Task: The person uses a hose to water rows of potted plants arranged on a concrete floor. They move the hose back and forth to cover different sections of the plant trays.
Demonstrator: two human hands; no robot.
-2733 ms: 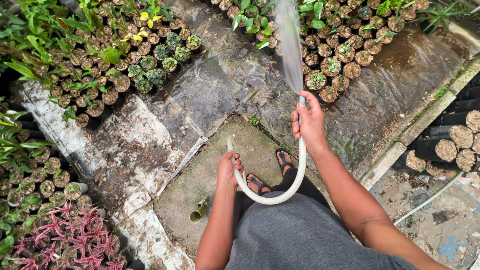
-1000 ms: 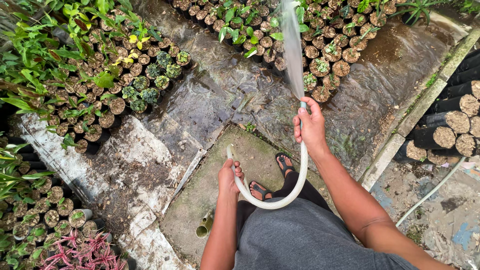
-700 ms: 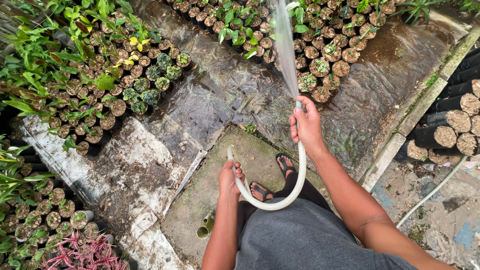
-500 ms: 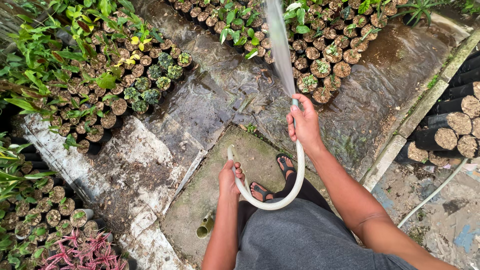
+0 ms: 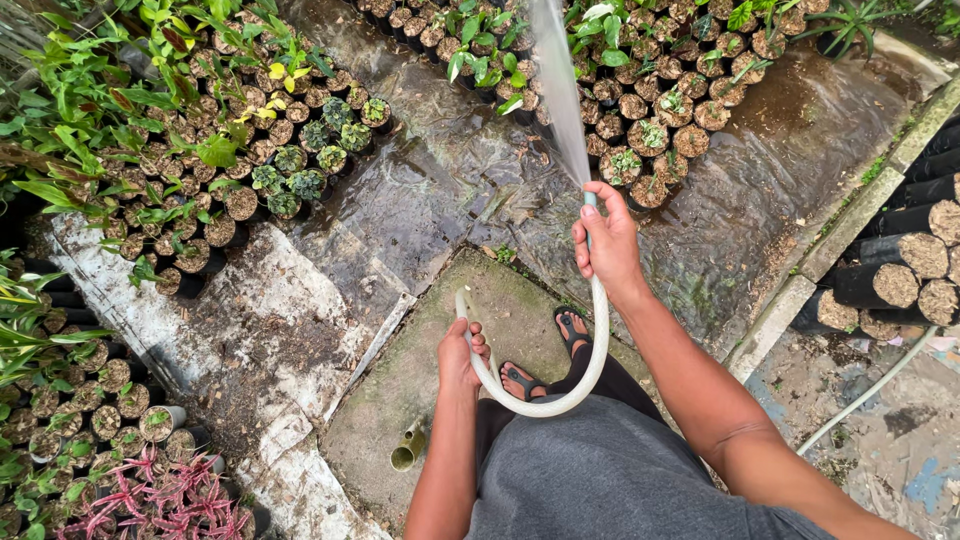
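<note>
My right hand [image 5: 607, 243] grips the end of a white hose [image 5: 560, 398], with the thumb over the nozzle. A fan of water [image 5: 558, 85] sprays up and away toward the small potted seedlings [image 5: 650, 120] at the top middle. The hose loops down in front of my legs to my left hand [image 5: 462, 352], which holds its other part. I stand in sandals [image 5: 540, 355] on a concrete slab [image 5: 420, 350].
More potted plants [image 5: 230, 150] fill the upper left, and pots with red-leaved plants [image 5: 150, 495] sit lower left. Wet black sheeting [image 5: 420, 190] covers the ground. Black soil-filled bags [image 5: 900, 270] lie at right beside a concrete kerb [image 5: 840, 235]. A short pipe piece [image 5: 408, 450] lies by my feet.
The water jet has swung left, from the pots at the upper right toward those at the top middle. My right hand has shifted slightly with it; the left hand stays put.
</note>
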